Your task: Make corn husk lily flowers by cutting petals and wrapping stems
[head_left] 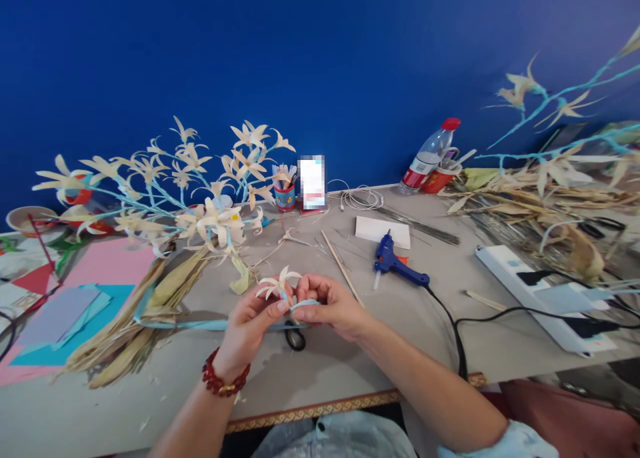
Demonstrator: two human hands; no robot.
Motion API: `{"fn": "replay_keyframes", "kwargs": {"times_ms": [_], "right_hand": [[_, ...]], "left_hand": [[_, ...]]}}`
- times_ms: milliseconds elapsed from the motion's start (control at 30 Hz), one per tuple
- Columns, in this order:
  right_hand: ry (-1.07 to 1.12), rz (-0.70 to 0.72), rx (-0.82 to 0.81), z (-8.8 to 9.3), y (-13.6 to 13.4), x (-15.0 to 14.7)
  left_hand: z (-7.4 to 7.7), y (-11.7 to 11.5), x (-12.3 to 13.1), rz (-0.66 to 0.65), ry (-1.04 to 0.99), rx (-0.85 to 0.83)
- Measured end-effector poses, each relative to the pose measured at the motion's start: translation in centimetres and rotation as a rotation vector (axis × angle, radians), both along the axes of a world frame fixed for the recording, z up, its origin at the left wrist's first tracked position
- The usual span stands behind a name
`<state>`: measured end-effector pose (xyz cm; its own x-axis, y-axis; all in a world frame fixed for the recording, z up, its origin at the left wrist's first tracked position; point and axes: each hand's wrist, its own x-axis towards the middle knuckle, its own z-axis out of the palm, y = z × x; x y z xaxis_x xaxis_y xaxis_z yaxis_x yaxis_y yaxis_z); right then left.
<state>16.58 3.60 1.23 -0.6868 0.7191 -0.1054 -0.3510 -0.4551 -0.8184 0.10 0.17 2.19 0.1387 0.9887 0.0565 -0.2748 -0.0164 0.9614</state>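
Between my two hands, above the middle of the table, is a small cream flower (281,282) with narrow curled petals, upright. My left hand (260,318) pinches it low, near its pale blue base. The fingers of my right hand (325,301) are closed on a strip of light blue tape (304,303) beside the flower's base. A longer blue strip (193,325) trails left from behind my left hand to the husk bundle. Under my hands, the black handle loop (295,339) of what looks like scissors shows; the rest is hidden.
Finished flower branches (200,185) spread at the back left over dried corn husks (135,325) and coloured paper (95,311). A blue glue gun (397,261) with a black cord, a white power strip (535,298), a tilted bottle (430,158) and more husks lie right. A phone (313,181) stands against the wall.
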Motion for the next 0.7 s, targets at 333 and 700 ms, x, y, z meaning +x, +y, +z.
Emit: {"fn": "replay_keyframes", "kwargs": {"times_ms": [333,700], "right_hand": [[-0.092,-0.017,-0.002,0.1,-0.2,-0.1],[-0.133,-0.147,0.172,0.0,-0.2,0.0]], "left_hand": [[0.2,0.0,-0.2,-0.035,-0.033,-0.056],[-1.9,0.0,0.1,0.084,-0.021,0.017]]}}
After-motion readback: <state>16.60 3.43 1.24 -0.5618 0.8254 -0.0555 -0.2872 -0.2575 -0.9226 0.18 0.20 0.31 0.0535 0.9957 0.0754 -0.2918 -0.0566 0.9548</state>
